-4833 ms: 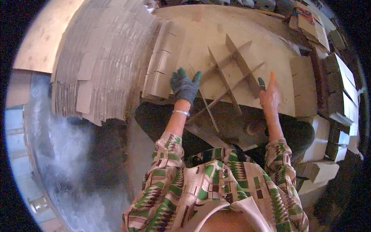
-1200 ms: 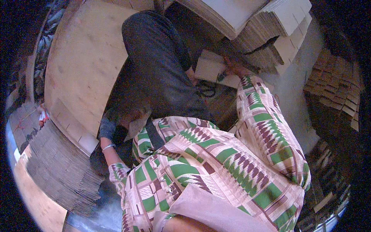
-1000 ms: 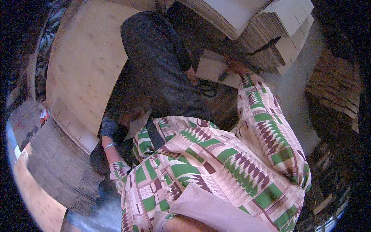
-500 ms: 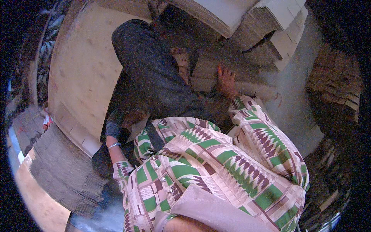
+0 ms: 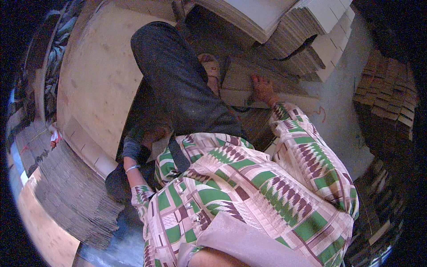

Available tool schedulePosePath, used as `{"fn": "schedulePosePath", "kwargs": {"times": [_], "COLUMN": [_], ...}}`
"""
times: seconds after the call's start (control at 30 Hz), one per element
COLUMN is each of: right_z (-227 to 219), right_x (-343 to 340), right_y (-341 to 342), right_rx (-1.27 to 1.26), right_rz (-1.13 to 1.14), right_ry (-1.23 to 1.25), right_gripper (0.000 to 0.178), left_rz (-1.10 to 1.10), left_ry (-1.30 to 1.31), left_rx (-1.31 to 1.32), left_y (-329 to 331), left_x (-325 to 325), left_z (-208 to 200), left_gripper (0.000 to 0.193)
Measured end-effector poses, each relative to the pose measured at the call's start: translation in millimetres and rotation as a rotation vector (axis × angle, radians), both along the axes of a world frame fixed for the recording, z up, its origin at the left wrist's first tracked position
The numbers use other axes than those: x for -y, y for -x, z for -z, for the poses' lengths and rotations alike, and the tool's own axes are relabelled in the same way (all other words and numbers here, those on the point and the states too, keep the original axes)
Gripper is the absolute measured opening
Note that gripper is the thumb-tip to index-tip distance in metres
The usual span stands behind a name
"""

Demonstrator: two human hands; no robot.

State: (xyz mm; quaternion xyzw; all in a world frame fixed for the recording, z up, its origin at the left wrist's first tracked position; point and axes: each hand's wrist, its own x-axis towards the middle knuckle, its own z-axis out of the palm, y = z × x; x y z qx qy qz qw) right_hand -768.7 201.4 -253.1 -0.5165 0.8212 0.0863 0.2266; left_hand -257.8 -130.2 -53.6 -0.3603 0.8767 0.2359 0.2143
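Note:
My right hand [image 5: 263,90] lies on top of a low stack of flat brown cardboard [image 5: 289,86], fingers stretched out and holding nothing. Beside that stack, on its left, a sandal strap [image 5: 210,66] shows on my foot, below my bent leg in dark trousers [image 5: 178,84]. My left hand [image 5: 132,149] is down in shadow beside my leg, below a bracelet at the wrist. Something dark grey covers it, like a glove or a cloth. Its fingers are too dark to make out.
Tall piles of cardboard sheets [image 5: 293,33] stand at the far right. A large tan board [image 5: 98,66] lies to the left, with a fanned stack of cardboard [image 5: 75,196] nearer me. Bundled cardboard pieces [image 5: 387,89] stand at the right edge, beyond a grey floor [image 5: 336,120].
My right hand has shifted slightly to the right along the cardboard stack. My left hand has stayed nearly in place.

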Motion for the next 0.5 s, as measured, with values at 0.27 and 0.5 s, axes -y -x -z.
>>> {"fn": "schedulePosePath", "kwargs": {"times": [0.27,0.5], "right_z": [5,-16], "right_x": [12,32], "right_y": [17,21], "right_rx": [0.092,0.191], "right_rz": [0.074,0.044], "right_ry": [-0.090,-0.115], "right_gripper": [0.084,0.086], "left_rz": [-0.144,-0.002], "left_ry": [-0.051,0.023], "left_rx": [0.091,-0.042], "left_y": [-12,-71], "left_x": [3,13], "left_z": [-14,44], "left_gripper": [0.056,0.053]}}
